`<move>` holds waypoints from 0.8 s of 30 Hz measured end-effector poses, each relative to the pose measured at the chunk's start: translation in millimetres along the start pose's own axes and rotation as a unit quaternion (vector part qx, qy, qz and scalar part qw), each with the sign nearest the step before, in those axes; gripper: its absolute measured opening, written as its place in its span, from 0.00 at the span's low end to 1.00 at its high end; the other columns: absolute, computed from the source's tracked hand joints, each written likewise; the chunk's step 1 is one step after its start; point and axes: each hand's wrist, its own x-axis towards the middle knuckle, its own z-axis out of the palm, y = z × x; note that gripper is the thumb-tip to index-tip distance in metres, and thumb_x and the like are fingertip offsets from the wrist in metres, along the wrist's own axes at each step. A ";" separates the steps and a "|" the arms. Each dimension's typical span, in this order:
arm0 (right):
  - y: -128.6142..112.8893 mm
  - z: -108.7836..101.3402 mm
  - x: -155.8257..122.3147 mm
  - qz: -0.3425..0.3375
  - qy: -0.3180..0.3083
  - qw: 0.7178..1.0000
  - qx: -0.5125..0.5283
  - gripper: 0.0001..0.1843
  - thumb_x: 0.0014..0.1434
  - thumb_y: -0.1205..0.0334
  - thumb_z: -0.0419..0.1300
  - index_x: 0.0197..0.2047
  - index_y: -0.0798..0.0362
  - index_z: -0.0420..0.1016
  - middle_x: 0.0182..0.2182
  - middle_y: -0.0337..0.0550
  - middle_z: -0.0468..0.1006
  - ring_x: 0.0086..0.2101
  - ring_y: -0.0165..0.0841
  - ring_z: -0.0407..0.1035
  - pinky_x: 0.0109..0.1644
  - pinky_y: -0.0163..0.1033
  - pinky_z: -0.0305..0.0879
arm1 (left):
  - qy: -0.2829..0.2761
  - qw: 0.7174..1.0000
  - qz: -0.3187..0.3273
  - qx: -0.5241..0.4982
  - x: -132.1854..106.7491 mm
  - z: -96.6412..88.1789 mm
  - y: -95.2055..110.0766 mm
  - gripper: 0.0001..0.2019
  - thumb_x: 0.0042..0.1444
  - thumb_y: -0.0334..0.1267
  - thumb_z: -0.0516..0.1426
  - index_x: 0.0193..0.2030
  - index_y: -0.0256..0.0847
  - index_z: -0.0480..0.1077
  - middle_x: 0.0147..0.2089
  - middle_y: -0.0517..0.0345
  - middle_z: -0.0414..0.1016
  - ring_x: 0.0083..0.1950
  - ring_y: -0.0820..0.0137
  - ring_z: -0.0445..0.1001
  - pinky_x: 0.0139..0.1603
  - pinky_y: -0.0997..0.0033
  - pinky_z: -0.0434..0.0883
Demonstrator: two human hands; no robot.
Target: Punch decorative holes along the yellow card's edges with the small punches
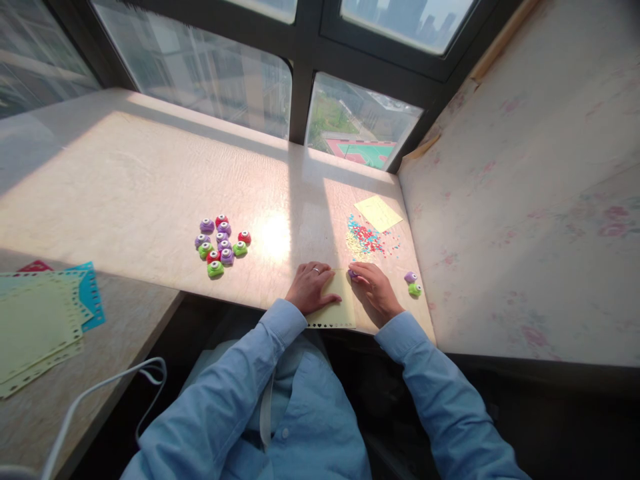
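A sheet of pale yellow paper (333,317) lies at the ledge's front edge, with a row of small shapes punched along its near side. My left hand (314,288) rests flat on this sheet, thumb and fingers spread, a ring on one finger. At the sheet's right edge, my right hand (375,288) is closed round a small purple craft punch (352,273), mostly covered by the fingers. To the right of that hand sit a purple punch (411,277) and a green punch (415,290).
Several purple, red and green punches (223,240) stand in a cluster on the left. Coloured paper bits (367,240) lie behind my right hand, by a yellow paper piece (379,213). Punched sheets (40,327) and a white cable (100,383) are at far left. A wall (525,233) bounds the right.
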 end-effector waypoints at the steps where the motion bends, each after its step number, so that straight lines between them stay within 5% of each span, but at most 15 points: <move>1: -0.2 0.2 0.9 0.001 -0.002 1.000 -0.006 0.18 0.66 0.65 0.56 0.56 0.42 0.77 0.52 0.48 0.79 0.52 0.41 0.73 0.56 0.52 0.73 | -0.001 1.000 0.000 0.000 0.0 0.0 0.0 0.29 0.52 0.58 0.66 0.55 0.41 0.74 0.57 0.46 0.76 0.59 0.52 0.70 0.58 0.50 0.64; 10: -11.5 3.6 6.5 0.073 0.001 0.997 0.000 0.18 0.64 0.49 0.62 0.53 0.48 0.77 0.44 0.50 0.80 0.43 0.41 0.75 0.50 0.49 0.75 | -0.001 1.000 -0.005 0.003 -0.7 0.9 -0.5 0.29 0.52 0.58 0.66 0.55 0.41 0.74 0.60 0.44 0.74 0.62 0.50 0.68 0.60 0.48 0.64; 17: -35.9 14.4 -8.4 0.112 0.084 0.986 0.094 0.13 0.65 0.53 0.62 0.49 0.48 0.80 0.51 0.50 0.76 0.49 0.40 0.74 0.50 0.46 0.77 | 0.013 1.000 0.013 -0.003 -2.7 1.5 -1.8 0.27 0.53 0.57 0.65 0.54 0.41 0.75 0.60 0.42 0.74 0.61 0.51 0.69 0.60 0.47 0.65; 24: -41.6 19.2 -17.2 0.144 0.126 0.979 0.069 0.10 0.65 0.56 0.62 0.48 0.47 0.80 0.43 0.47 0.80 0.43 0.39 0.75 0.49 0.48 0.76 | 0.017 0.999 0.025 -0.009 -4.3 0.4 -2.8 0.25 0.54 0.56 0.65 0.52 0.42 0.76 0.59 0.43 0.75 0.61 0.51 0.70 0.60 0.48 0.65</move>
